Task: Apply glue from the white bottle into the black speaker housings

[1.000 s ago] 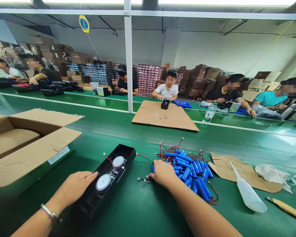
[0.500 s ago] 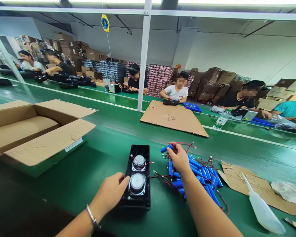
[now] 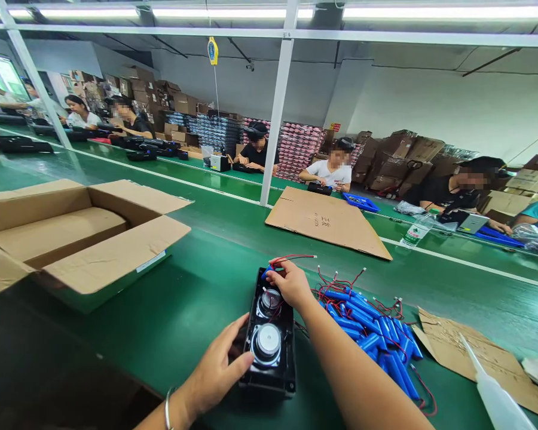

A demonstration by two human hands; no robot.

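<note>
A black speaker housing point(image 3: 287, 364) lies on the green table in front of me, with two round silver speaker drivers point(image 3: 268, 341) set in it. My left hand point(image 3: 222, 364) grips the housing's left side, thumb over the near edge. My right hand point(image 3: 290, 282) pinches a blue cylindrical battery point(image 3: 268, 272) at the far end of the housing; the fingers partly hide it. Red wires trail from the battery to a small white plug. To the right lies a heap of similar blue batteries point(image 3: 385, 328) with red and black leads.
An open cardboard box point(image 3: 134, 251) stands at the left. A flat cardboard sheet point(image 3: 327, 224) lies ahead, with a water bottle point(image 3: 416, 232) to its right. At the right are a torn cardboard piece point(image 3: 488, 352) and a white squeeze bottle point(image 3: 497, 391). Several people work across the table.
My right hand has carried the battery left from above the heap to the far end of the housing. My left hand has shifted its hold along the housing's side. The view has turned slightly.
</note>
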